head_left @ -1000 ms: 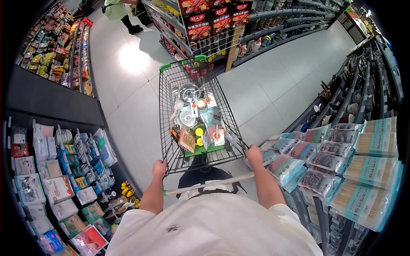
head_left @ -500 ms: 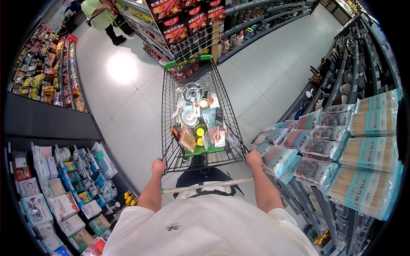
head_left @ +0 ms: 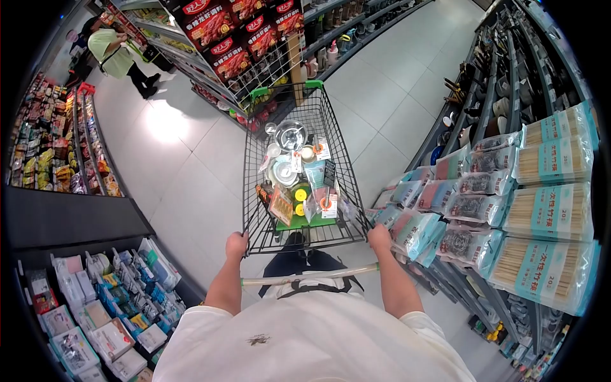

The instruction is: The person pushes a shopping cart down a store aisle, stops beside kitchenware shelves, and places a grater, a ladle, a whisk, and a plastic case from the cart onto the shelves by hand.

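Note:
A black wire shopping cart point(head_left: 347, 167) with green corners stands in front of me. My left hand point(head_left: 236, 244) is closed on its near left corner, and my right hand point(head_left: 379, 237) grips the near right corner. The cart's handle bar point(head_left: 309, 275) crosses just in front of my white shirt, behind both hands. Inside the cart lie a round clear-lidded item point(head_left: 291, 135), a pale round item point(head_left: 285, 172), two yellow-capped bottles point(head_left: 300, 202), an orange-brown packet point(head_left: 280, 206) and a tagged package point(head_left: 328, 205).
Bagged skewers or chopsticks point(head_left: 546, 267) and black-mesh packets point(head_left: 471, 207) hang on the right. Small packaged goods point(head_left: 114, 337) fill the left rack. Ahead is a shelf end with red packets point(head_left: 230, 58). A person in light green point(head_left: 108, 51) stands at the far left.
The cart has turned and moved forward along the aisle. The red-packet shelf end and the person have shifted left in view. Both hands keep their hold on the cart.

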Motion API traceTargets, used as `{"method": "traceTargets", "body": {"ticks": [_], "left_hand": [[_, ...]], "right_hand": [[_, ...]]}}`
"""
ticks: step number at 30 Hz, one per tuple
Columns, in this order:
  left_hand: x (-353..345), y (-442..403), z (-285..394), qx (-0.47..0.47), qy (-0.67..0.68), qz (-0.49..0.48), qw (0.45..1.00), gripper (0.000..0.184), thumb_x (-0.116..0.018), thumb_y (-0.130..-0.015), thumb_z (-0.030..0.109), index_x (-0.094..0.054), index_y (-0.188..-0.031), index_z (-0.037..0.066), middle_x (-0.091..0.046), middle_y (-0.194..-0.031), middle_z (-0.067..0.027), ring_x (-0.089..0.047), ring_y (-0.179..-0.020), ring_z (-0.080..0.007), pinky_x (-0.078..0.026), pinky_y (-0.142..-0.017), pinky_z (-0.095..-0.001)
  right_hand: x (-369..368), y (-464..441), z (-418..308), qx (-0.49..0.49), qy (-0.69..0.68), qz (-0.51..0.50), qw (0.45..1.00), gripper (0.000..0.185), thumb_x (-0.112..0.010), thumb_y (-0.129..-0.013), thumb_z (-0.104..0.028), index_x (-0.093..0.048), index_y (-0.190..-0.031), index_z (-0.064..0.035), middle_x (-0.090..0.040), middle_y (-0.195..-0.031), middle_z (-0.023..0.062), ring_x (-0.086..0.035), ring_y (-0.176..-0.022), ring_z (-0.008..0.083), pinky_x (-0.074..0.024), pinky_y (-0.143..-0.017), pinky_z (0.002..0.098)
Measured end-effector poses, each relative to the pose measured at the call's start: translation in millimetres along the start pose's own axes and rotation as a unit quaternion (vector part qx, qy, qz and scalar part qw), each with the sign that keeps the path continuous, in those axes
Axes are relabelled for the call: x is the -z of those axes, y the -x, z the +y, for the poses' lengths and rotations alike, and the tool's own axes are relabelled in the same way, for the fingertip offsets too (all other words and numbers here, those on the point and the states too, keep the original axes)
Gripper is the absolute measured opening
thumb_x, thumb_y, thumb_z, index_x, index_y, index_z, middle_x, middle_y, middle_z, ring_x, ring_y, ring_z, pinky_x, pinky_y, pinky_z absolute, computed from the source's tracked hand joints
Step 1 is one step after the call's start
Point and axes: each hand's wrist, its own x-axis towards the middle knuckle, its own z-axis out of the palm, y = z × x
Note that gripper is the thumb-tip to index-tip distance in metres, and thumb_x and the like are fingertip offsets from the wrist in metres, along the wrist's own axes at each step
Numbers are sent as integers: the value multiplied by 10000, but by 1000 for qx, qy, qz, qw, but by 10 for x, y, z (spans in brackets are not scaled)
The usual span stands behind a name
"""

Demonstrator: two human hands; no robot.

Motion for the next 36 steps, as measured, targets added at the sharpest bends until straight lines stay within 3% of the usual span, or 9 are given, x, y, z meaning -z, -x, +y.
{"method": "traceTargets", "body": {"ticks": [3,6,36], "left_hand": [[84,-132,128,-6,2,-13,1000,470,-589,-919,442,-733,-924,-5,-710,-943,-255,-680,-938,-426,-534,-841,-496],[146,-269,240,-12,-3,-26,1000,462,-590,-920,435,-734,-923,-4,-709,-940,-257,-683,-932,-425,-536,-843,-492],[913,-1400,1471,-142,-93,-44,984,483,-600,-907,438,-723,-904,-28,-704,-916,-277,-687,-912,-430,-542,-846,-496]], "right_hand": [[120,44,-102,-60,-31,-42,997,354,-515,-838,-173,-714,-1081,-9,-698,-1101,254,-668,-1041,431,-526,-928,498],[0,-36,3,-30,-5,3,1000,316,-485,-847,-113,-675,-1039,51,-719,-801,222,-720,-636,317,-580,-730,429],[238,32,-582,-187,-123,1,975,308,-486,-825,-81,-695,-1001,60,-719,-772,220,-718,-586,301,-589,-616,399]]}}
